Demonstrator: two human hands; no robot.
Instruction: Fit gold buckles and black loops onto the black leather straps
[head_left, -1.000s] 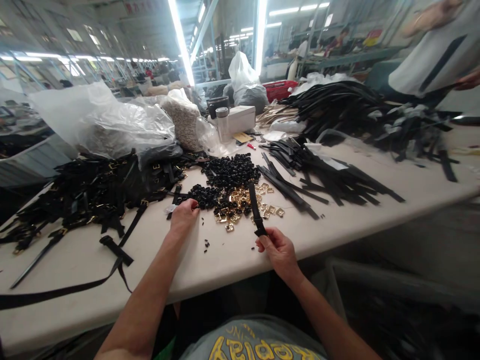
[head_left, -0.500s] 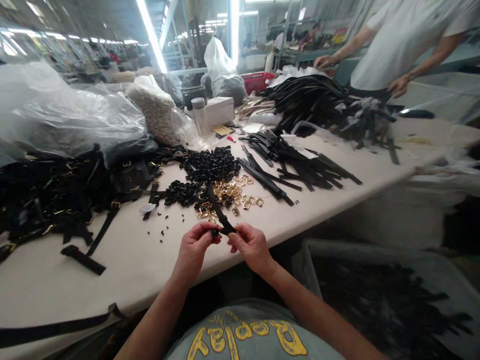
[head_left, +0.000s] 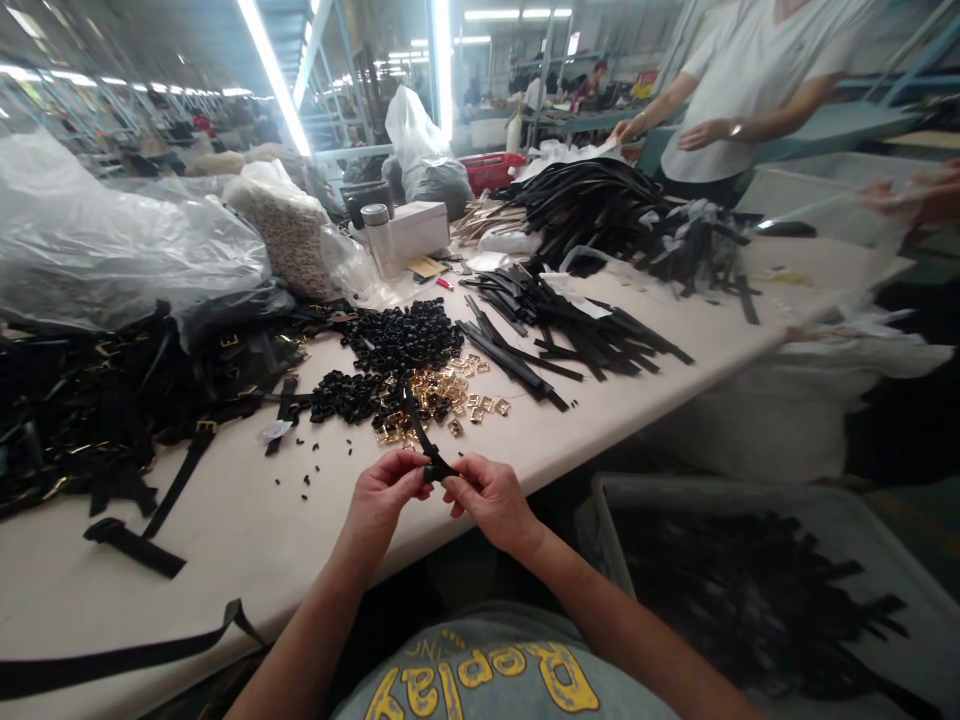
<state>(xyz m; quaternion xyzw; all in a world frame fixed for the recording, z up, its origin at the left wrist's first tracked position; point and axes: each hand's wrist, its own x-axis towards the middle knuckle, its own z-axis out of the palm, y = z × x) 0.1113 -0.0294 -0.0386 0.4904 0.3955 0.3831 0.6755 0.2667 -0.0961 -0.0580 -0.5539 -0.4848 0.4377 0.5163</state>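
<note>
My left hand and my right hand meet over the near edge of the white table. Both pinch the near end of a short black strap, which rises away from me over the table. A small black loop sits at the strap's end between my fingertips. Just beyond lie a heap of black loops and a scatter of gold buckles.
A big pile of black buckled straps covers the left of the table, plain black strips the right. Plastic bags and a white box stand behind. A grey bin with straps sits at my right. A person in white stands at the far side.
My left hand left the loop heap and came to the strap in my right hand. Both hands drew back to the table's edge and now pinch the strap's end together.
</note>
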